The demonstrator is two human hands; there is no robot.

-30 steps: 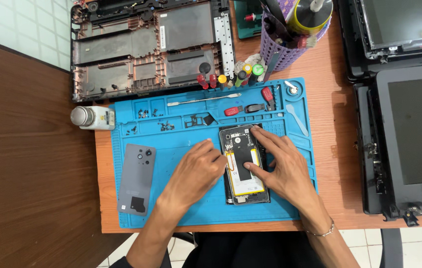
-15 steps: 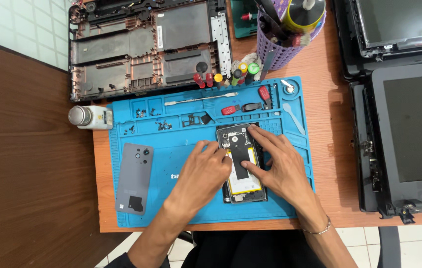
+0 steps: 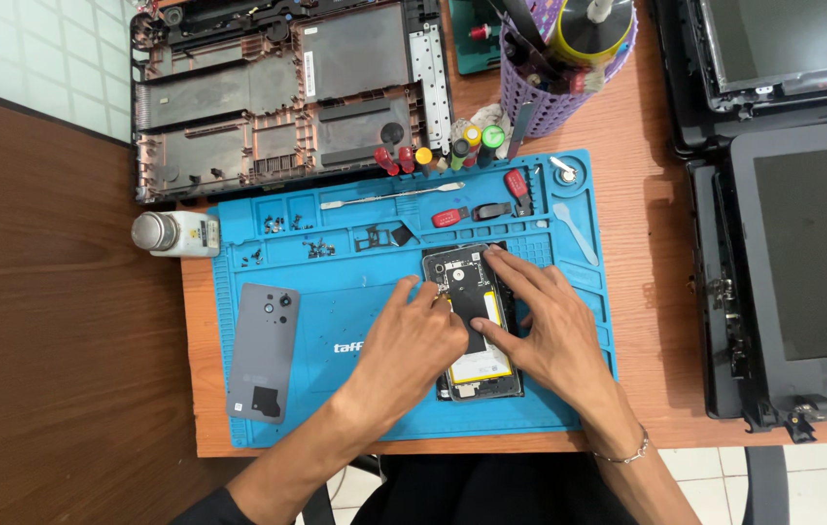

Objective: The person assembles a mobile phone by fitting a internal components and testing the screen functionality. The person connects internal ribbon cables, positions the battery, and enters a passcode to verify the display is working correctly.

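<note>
Opened phone (image 3: 472,321) lies right of centre on the blue mat (image 3: 355,321), its grey back cover (image 3: 264,352) already off at the mat's lower left and loose screws (image 3: 282,226) parked near the upper left, so teardown looks partly done with battery and board still seated. Left hand (image 3: 412,352) has fingers bunched together, tips on the phone's upper-left edge; right hand (image 3: 548,329) has fingers spread flat, pressing the phone's body and top edge, nothing pinched. Since the earlier frame the left hand has slid right onto the phone, while the right hand stays put on the wooden counter (image 3: 642,243) side.
</note>
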